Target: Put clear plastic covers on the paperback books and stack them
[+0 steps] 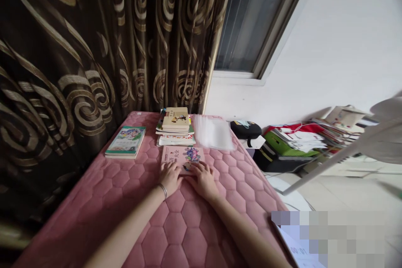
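A book (176, 153) with a pale cover, large dark characters and a purple cartoon picture lies flat on the pink quilted mattress (194, 230). Over its near left part rests my left hand (171, 177), fingers stretched on the cover and a silver bangle at the wrist. My right hand (204, 179) lies on the near right part, fingers spread and touching the cover. The two thumbs point toward each other near the book's front edge. Beyond the book, a stack of books (176, 120) is topped by a cream-coloured one.
Clear plastic sleeves (215, 133) lie right of the stack. Two green-edged books (126, 141) sit at the left. A patterned curtain (141, 37) hangs along the left and back. Right of the mattress stand a black case (246, 130), piled papers (298, 139) and a white fan (333, 155).
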Available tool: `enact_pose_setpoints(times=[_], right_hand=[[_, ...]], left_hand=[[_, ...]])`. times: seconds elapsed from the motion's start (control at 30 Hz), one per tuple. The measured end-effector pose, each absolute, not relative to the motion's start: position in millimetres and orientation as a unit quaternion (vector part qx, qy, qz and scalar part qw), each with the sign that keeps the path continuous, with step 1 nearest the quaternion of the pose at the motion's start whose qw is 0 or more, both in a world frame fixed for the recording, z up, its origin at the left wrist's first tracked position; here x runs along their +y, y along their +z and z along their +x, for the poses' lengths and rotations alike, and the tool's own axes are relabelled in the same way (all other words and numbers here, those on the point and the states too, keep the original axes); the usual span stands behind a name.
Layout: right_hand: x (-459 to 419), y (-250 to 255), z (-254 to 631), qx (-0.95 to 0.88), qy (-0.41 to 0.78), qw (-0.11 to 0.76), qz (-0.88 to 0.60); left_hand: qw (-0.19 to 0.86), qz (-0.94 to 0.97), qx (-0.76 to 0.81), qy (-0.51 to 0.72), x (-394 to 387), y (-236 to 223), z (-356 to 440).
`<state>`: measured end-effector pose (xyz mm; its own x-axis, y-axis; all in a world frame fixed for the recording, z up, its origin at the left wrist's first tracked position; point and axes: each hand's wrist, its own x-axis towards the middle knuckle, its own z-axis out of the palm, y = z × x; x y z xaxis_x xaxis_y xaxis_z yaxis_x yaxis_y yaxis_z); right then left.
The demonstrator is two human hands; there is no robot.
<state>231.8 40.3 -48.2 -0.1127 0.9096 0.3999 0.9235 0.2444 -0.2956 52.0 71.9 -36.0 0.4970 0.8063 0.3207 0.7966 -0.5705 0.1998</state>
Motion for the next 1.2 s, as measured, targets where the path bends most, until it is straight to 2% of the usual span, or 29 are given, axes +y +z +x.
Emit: enact_pose_setpoints(times=[0.2, 0.47, 0.73, 1.0, 1.2], right_hand=[[47.9, -49.6, 207.8, -0.723, 0.0, 0.257, -0.641], [39.3, -46.8, 270.0, -0.687, 0.038, 0.218, -0.692], [38.4, -49.0, 295.4, -0.7, 0.085, 0.235, -0.669], [37.9, -49.2, 295.1, -0.699, 0.08, 0.228, -0.673], [36.4, -52.6, 277.9, -0.683, 0.023, 0.224, -0.694]], left_hand=[[0.023, 0.842, 0.493, 0.217, 76.8, -39.5, 55.9], [0.031, 0.799, 0.561, 0.214, 83.7, -34.1, -5.9], [0.074, 0.813, 0.524, 0.243, 86.2, -33.0, -26.5], [0.06, 0.819, 0.52, 0.235, 87.8, -36.2, -28.4], [-0.005, 0.82, 0.528, 0.221, 70.7, -27.7, -7.0]])
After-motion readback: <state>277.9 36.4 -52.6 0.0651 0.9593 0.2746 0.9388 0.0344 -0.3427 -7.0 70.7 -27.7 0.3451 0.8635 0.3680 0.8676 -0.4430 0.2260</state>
